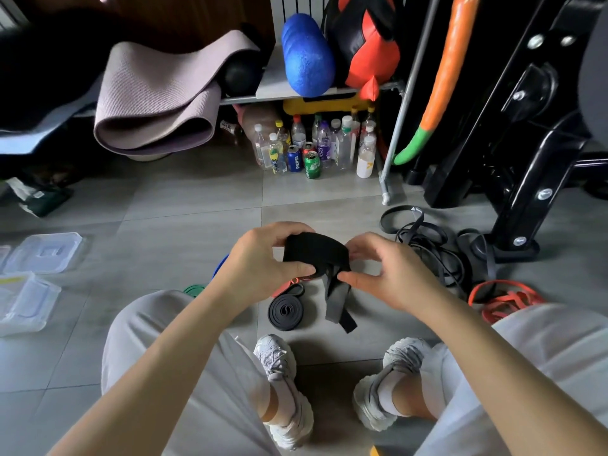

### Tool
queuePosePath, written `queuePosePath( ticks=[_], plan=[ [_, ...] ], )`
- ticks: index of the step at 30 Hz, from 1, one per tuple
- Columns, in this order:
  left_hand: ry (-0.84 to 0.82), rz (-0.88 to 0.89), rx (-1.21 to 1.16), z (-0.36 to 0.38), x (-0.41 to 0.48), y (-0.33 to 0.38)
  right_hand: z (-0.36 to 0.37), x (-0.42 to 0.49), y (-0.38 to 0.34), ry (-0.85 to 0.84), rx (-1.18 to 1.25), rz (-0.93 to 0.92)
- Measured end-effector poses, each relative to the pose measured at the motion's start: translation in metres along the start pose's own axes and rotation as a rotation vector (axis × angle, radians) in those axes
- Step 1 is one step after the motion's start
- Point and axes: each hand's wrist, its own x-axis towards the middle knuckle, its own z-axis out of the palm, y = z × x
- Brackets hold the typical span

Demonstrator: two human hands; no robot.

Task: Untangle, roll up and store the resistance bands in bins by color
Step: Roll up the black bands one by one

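Band: wide black band [315, 253], matte, partly rolled, loose grey-black tail hanging; centre of frame, above the floor.
Left hand: left hand [260, 258] curled around the roll's left side.
Right hand: right hand [388, 268] pinching the roll's right edge.
Floor: coiled black band [285, 311] below centre.

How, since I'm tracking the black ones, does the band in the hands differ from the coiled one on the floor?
The held black band is wide and only partly rolled, with its tail hanging. The coiled black band is narrow and fully wound. The left hand and right hand grip the first, while the second lies free on the floor. Both are black.
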Motion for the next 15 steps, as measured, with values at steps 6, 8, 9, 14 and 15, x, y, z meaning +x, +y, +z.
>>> queuePosePath(
  ticks=[6, 8, 9, 14, 15],
  plan=[
    [0.052, -0.016, -0.474, 0.007, -0.004, -0.002, 0.018, 0.004, -0.001, 0.007, 0.367, -0.015],
    [0.057, -0.082, -0.686, 0.015, -0.008, -0.004, 0.019, 0.006, -0.003, 0.046, 0.474, -0.012],
    [0.053, -0.12, -0.787, 0.019, -0.009, -0.005, 0.019, 0.007, -0.004, 0.053, 0.498, -0.005],
    [0.013, -0.005, -0.258, 0.016, -0.002, -0.014, 0.006, 0.008, -0.004, -0.004, 0.28, -0.007],
    [-0.013, 0.079, 0.044, 0.012, 0.0, -0.012, 0.004, 0.01, -0.005, -0.03, 0.198, -0.012]
  ],
)
